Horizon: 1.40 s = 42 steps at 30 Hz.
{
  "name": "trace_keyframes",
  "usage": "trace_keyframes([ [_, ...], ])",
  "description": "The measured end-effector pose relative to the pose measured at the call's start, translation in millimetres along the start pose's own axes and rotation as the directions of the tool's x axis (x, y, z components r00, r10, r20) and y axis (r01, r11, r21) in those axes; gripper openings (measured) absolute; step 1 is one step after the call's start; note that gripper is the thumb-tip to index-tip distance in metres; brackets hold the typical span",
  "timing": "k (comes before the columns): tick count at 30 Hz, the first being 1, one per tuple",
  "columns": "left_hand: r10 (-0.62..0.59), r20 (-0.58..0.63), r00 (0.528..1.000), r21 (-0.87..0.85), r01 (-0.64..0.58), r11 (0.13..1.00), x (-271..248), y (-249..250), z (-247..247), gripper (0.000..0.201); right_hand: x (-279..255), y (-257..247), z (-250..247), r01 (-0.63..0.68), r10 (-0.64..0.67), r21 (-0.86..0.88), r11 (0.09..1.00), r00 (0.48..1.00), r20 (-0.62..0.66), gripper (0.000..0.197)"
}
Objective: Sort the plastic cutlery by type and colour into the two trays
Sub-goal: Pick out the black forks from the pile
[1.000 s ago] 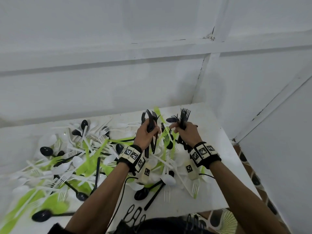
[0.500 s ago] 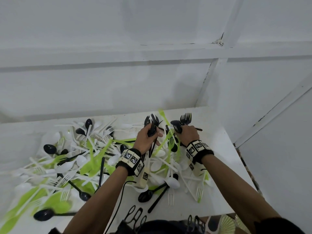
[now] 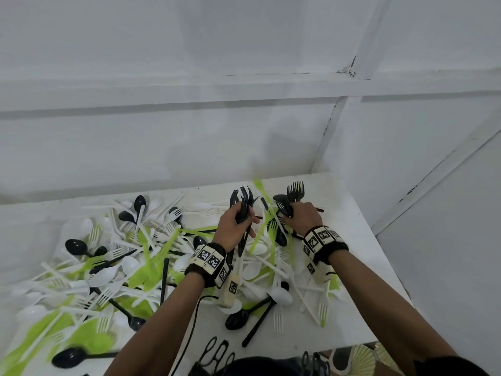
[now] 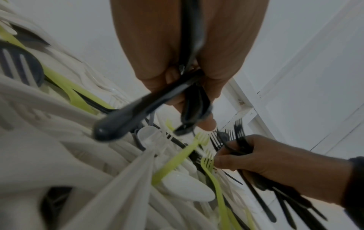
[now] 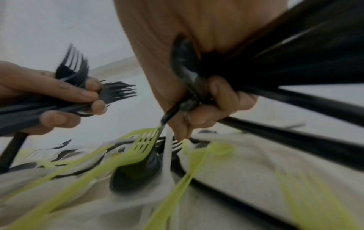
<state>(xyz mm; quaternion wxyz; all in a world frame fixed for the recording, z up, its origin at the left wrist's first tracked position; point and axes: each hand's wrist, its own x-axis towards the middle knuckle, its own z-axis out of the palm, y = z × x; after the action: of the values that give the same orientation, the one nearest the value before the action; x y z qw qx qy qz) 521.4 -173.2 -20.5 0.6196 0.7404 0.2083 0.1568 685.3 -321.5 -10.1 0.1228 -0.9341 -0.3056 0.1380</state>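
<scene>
A heap of white, green and black plastic cutlery (image 3: 151, 256) covers the white table (image 3: 355, 221). My left hand (image 3: 245, 217) grips a bundle of black forks (image 3: 242, 198), tines up, above the heap's far right part. Close to its right, my right hand (image 3: 287, 213) holds another bundle of black forks (image 3: 296, 189) with a black spoon (image 3: 281, 202). In the right wrist view the right fingertips (image 5: 181, 133) reach down among green forks (image 5: 145, 143) and a black spoon (image 5: 135, 174). The left wrist view shows the left hand (image 4: 197, 109) wrapped round black handles.
White walls meet in a corner just behind the table. The table's right edge (image 3: 390, 280) drops to the floor. A black cable (image 3: 193, 318) runs from my left wrist, and black looped objects (image 3: 217, 354) lie at the front edge.
Both hands have sunk slightly toward the heap, still holding their black bundles. The right hand has dropped lowest, its fingertips now in among the cutlery.
</scene>
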Motion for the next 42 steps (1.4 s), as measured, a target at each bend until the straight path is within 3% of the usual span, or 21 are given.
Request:
trace_keyframes([
  [4,0.015,-0.039,0.999,0.039,-0.013,0.999,2.9,1.4,0.2,0.015,-14.7,5.2,-16.5,0.078,-0.085,-0.075,0.994,0.991,-0.100,0.023],
  [10,0.033,-0.038,0.999,0.120,-0.029,0.992,19.8,6.0,10.9,0.020,-41.9,13.1,-44.2,0.134,-0.183,-0.193,0.972,0.946,-0.267,0.021],
  [15,0.053,-0.020,0.998,0.119,-0.050,0.992,28.1,21.2,27.1,0.029,-61.0,26.4,-65.7,0.267,-0.342,-0.224,0.937,0.828,-0.444,0.025],
  [18,0.086,0.044,0.995,0.107,-0.091,0.990,29.2,26.8,34.9,0.028,-62.6,34.8,-73.4,0.360,-0.432,-0.238,0.902,0.773,-0.465,0.033],
  [24,0.147,0.244,0.958,0.025,-0.158,0.987,25.2,33.6,42.9,0.033,-51.1,43.4,-61.4,0.403,-0.373,-0.070,0.912,0.749,-0.547,0.038],
  [28,0.149,0.252,0.956,-0.006,-0.152,0.988,19.9,33.4,40.5,0.033,-40.3,39.3,-47.8,0.376,-0.315,0.000,0.927,0.777,-0.545,0.031],
  [31,0.016,0.263,0.965,-0.136,0.021,0.990,16.5,30.3,35.3,0.018,-30.2,33.2,-38.5,0.374,-0.283,0.062,0.925,0.789,-0.545,0.024],
  [33,-0.014,0.286,0.958,-0.203,0.075,0.976,13.1,29.9,30.1,0.011,-25.0,26.7,-33.4,0.410,-0.320,0.077,0.909,0.803,-0.502,0.021],
  [37,-0.053,0.200,0.978,-0.318,0.116,0.941,9.1,19.6,16.8,0.016,-11.9,9.2,-33.0,0.351,-0.233,0.262,0.899,0.890,-0.393,0.010],
  [40,-0.040,0.156,0.987,-0.347,0.093,0.933,6.6,11.4,5.5,0.019,5.0,3.3,-27.2,0.246,-0.175,0.197,0.949,0.932,-0.317,0.018],
  [42,-0.041,0.105,0.994,-0.356,0.076,0.931,5.8,7.7,0.7,0.026,14.4,-0.2,-17.9,0.222,-0.198,0.108,0.969,0.960,-0.196,0.020],
])
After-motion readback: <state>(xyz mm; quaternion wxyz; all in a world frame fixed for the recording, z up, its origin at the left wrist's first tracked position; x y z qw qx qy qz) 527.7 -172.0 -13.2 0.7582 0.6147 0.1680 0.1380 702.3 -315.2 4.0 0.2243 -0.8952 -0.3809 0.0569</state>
